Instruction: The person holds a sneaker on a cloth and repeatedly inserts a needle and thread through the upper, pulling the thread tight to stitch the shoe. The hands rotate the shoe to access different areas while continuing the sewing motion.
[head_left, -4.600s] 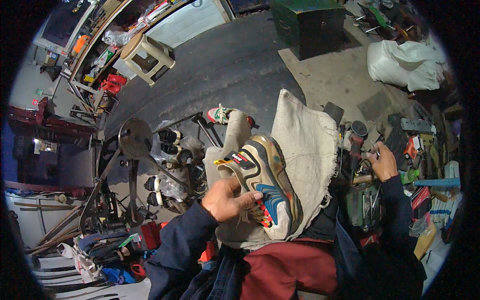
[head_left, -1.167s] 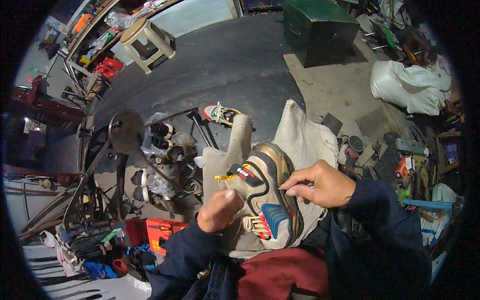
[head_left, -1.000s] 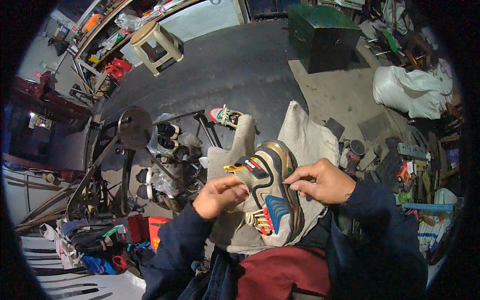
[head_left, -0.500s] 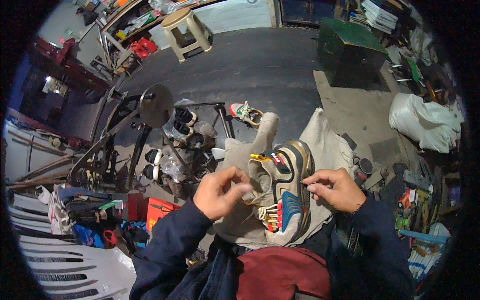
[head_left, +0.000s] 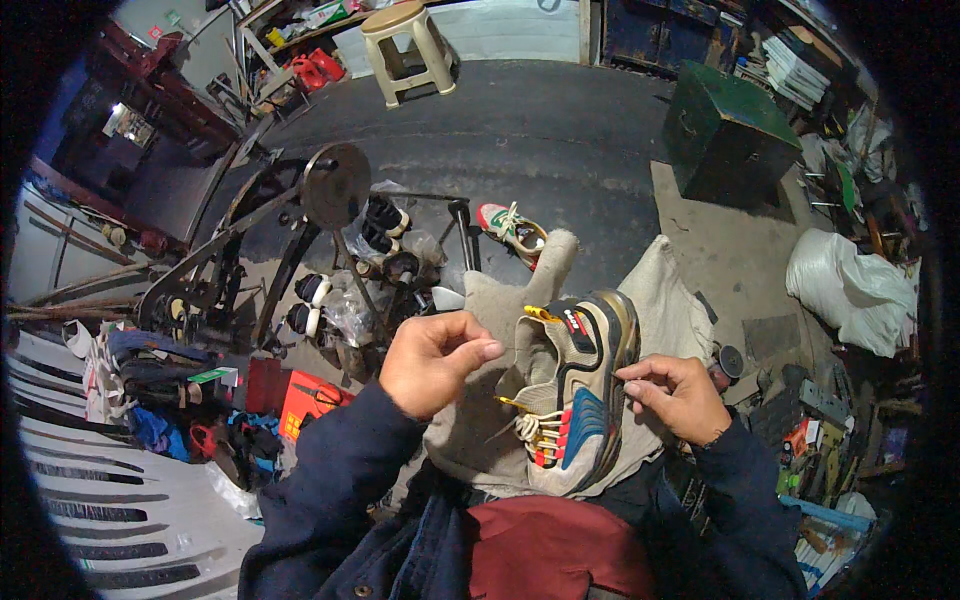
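A beige sneaker (head_left: 592, 345) with blue, red and black panels lies on its side across my lap, its opening and pale laces facing left. Under it spreads a beige cloth (head_left: 660, 300). My left hand (head_left: 435, 365) is closed in a pinch just left of the sneaker's opening, apart from the shoe; whatever sits between thumb and forefinger is too small to make out. At the sole edge on the shoe's right side, my right hand (head_left: 680, 398) is also pinched, its fingertips against or very near the sole. What it holds cannot be told.
Left stands a black iron machine with a round wheel (head_left: 336, 186), several shoes beside it. A red-and-green sneaker (head_left: 512, 232) lies beyond the cloth. Farther off are a plastic stool (head_left: 408, 50) and a green box (head_left: 730, 135). A white sack (head_left: 840, 290) and tools lie right.
My left hand has drawn slightly up and away from the sneaker's opening. The right hand keeps its pinch at the sole edge. The whole view has shifted a little.
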